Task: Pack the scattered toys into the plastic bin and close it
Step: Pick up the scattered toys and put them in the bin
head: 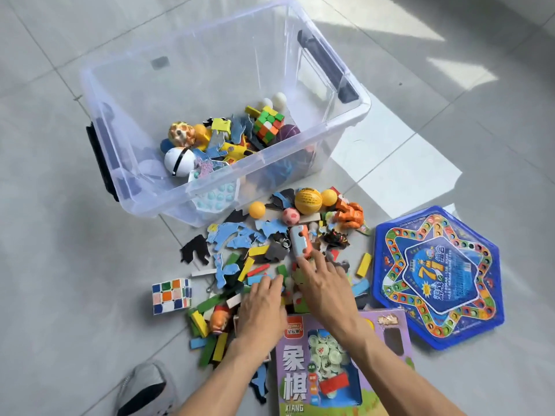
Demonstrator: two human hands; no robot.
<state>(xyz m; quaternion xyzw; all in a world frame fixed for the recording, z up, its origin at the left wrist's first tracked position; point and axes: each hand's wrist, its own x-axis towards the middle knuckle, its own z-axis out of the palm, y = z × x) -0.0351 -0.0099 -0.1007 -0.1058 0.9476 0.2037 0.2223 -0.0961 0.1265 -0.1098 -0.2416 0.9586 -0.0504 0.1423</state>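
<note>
The clear plastic bin (354, 115) stands open on the tiled floor, with a stickerless cube (268, 124), a white ball (179, 161) and puzzle pieces inside. In front of it lies a pile of toys: coloured wooden blocks (247, 268), blue puzzle pieces (231, 235), an orange ball (308, 200), a toy car (301, 242). My left hand (264, 307) rests palm down on the blocks, fingers spread. My right hand (326, 283) lies palm down on the pile, fingertips touching the toy car. I cannot tell whether either hand grips anything.
A white Rubik's cube (171, 295) sits left of the pile. A blue hexagonal game board (435, 277) lies at the right, a purple chess box (330, 364) under my forearms. My grey shoe (144, 388) is at the bottom left. No lid shows.
</note>
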